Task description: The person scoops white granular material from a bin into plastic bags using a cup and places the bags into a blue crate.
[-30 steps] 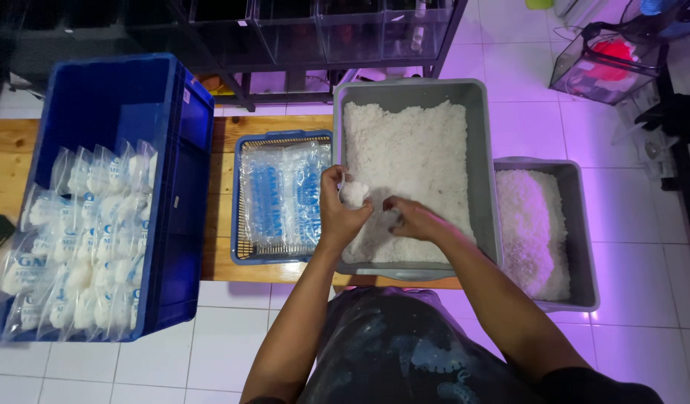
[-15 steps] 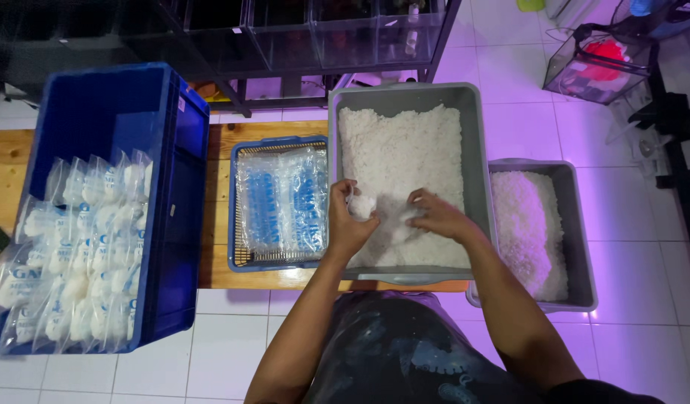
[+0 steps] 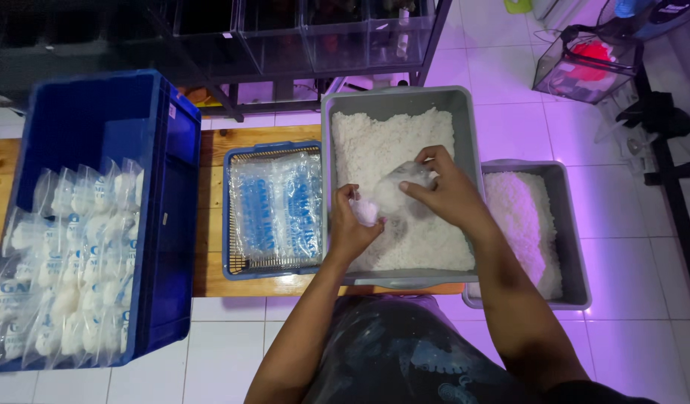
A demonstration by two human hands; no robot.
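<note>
clear plastic bag (image 3: 396, 193) now sits lifted between both hands over the grey tub (image 3: 465, 135) of white grains; half a second ago the hands were lower, pressed in the grains. left hand (image 3: 350, 228) pinches the bag's lower end shut-fingered at 7 o'clock; right hand (image 3: 446, 191) curls closed on its top at 2 o'clock. blue basket (image 3: 233, 217) of empty bags lies at 9 o'clock, blue crate (image 3: 165, 224) farther.
</note>
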